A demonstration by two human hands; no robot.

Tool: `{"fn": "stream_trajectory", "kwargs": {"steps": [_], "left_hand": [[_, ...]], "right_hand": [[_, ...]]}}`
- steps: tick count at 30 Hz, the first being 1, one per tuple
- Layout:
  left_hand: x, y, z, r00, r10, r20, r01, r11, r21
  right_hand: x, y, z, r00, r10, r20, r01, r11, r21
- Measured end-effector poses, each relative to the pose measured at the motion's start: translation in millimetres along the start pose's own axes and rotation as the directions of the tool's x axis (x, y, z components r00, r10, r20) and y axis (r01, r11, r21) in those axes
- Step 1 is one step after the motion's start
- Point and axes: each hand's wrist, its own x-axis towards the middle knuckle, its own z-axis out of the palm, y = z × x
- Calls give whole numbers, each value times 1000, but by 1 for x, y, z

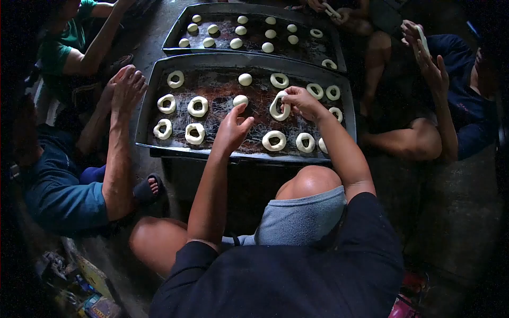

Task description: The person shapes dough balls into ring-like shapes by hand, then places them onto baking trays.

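Observation:
My right hand (301, 102) pinches the upper right side of a stretched dough ring (279, 106) at the middle of the near tray (212, 60). Just below a round dough ball (240, 100) is my left hand (233, 129), fingers apart and nothing gripped; its fingertips are close to the ball, and whether they touch it I cannot tell. Another dough ball (245, 79) lies behind that one. Several dough rings lie on both sides, among them a ring (198, 106) to the left and a ring (274, 141) near the front edge.
A second tray (254, 8) behind holds several dough balls and rings. Co-workers sit at both sides: a person's clasped hands (127, 87) are by the left edge, and another person's hands (432, 66) hold dough at the right. More hands (339, 13) work dough at the back.

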Motion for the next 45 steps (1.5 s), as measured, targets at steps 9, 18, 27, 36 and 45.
{"fn": "stream_trajectory", "kwargs": {"steps": [9, 18, 27, 36, 45], "left_hand": [[-3, -4, -47, 975, -17, -223, 13, 1000, -17], [2, -22, -58, 961, 36, -272, -39, 999, -3], [-13, 10, -51, 996, 10, 87, 29, 899, -437], [-22, 50, -38, 957, 271, 105, -188, 852, -488], [-34, 71, -35, 952, 300, 61, -304, 949, 85]], "right_hand": [[23, 82, -4, 777, -563, -282, 85, 538, -839], [90, 10, 95, 927, -336, 169, 331, 517, -790], [-11, -28, 94, 940, -284, 191, 228, 936, 268], [-65, -67, 77, 900, -314, 302, 264, 945, 195], [-82, -64, 80, 817, -526, 237, 534, 845, 33]]}}
